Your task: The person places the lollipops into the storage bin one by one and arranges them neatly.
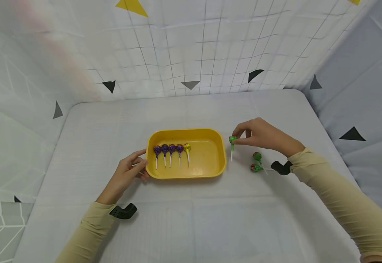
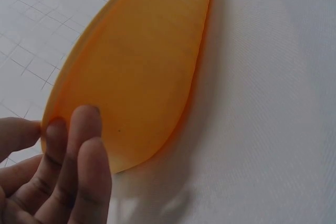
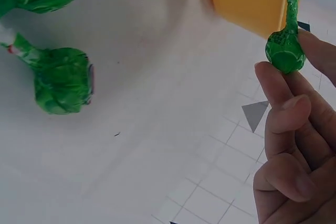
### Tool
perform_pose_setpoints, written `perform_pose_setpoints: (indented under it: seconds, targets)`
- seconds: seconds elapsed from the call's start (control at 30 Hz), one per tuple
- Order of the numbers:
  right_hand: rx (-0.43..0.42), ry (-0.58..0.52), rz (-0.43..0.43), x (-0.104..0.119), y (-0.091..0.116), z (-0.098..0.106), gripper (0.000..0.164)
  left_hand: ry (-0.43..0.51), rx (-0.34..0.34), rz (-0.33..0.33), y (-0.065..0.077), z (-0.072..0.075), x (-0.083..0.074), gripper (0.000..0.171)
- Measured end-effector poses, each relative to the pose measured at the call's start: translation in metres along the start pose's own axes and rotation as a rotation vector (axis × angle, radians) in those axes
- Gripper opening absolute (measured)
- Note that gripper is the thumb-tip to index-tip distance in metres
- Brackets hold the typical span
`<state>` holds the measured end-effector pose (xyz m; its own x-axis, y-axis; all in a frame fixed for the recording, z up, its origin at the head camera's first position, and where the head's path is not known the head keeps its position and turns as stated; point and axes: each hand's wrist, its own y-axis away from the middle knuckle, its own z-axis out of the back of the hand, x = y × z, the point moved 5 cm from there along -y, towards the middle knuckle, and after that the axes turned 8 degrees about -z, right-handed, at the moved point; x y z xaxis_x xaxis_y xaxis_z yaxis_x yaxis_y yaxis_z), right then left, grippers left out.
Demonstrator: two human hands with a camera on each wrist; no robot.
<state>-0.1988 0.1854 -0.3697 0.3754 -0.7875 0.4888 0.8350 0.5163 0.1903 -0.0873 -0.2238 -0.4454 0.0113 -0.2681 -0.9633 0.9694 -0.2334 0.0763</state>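
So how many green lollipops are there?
3. One green lollipop is pinched in the right hand; the farther loose lollipop and the nearer loose lollipop lie close together on the table, right of the yellow tray.

Head view from above, facing forward and down over a table (image 1: 237, 219), close-range wrist views sharing the yellow tray (image 1: 207, 157)

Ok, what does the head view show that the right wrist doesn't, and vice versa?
Only the head view: the left hand holding the left end of the yellow tray, and inside it four purple lollipops and one yellow lollipop.

Only the right wrist view: a small dark mark on the white cloth, and the right hand from its palm side.

Both: the right hand pinching a green lollipop, two more green lollipops on the cloth, and the tray.
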Motion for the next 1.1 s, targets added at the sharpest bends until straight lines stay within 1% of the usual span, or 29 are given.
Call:
perform_pose_setpoints:
  seconds: [0.1,0.27,0.77,1.1]
  targets:
    - [-0.003,-0.002,0.027,0.005,-0.002,0.001,0.017,0.001,-0.002,-0.002,0.000,0.000,0.000,0.054]
    - [0.006,-0.001,0.045,0.013,-0.006,0.000,0.017,-0.001,-0.002,0.001,0.000,-0.001,0.000,0.054]
    - [0.039,-0.013,0.072,0.029,-0.017,-0.005,0.015,-0.006,-0.004,0.006,0.000,-0.001,0.000,0.053]
    - [0.061,0.011,0.087,0.040,-0.025,-0.010,0.017,-0.010,-0.004,0.007,0.000,-0.001,0.001,0.054]
